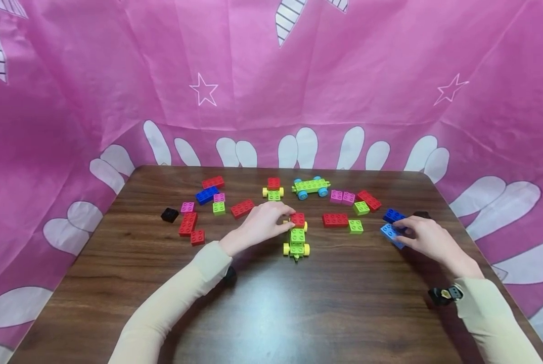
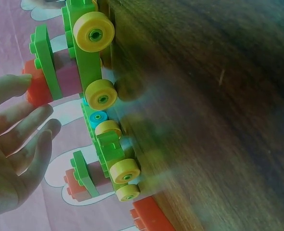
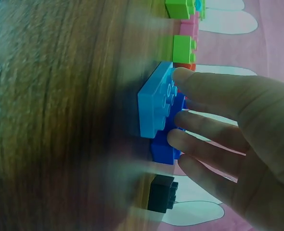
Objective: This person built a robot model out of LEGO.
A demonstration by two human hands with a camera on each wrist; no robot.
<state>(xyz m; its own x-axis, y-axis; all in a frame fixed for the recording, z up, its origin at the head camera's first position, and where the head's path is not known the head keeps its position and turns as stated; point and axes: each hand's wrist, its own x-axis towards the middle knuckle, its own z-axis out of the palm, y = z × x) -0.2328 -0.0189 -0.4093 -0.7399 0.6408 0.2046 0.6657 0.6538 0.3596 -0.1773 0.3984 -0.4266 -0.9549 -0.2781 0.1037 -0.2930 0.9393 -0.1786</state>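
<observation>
A red studded brick [image 1: 299, 217] tops a lime-green toy car [image 1: 298, 236] on round yellow wheels [image 2: 94, 33], just right of the frame's centre. The left hand [image 1: 262, 222] reaches in, fingers nearly closed — thumb and forefinger pinch that brick. At centre right, the right hand [image 1: 431, 241] has parted fingers around a light-blue brick [image 1: 389, 232]; whether they grip, I cannot tell. The wood-grained surface [image 1: 335, 303] shines — pink cloth [image 1: 367, 65] hangs behind.

Yellow-wheeled green car [image 1: 297, 235] upright; light blue brick [image 3: 154, 107], studs up.
</observation>
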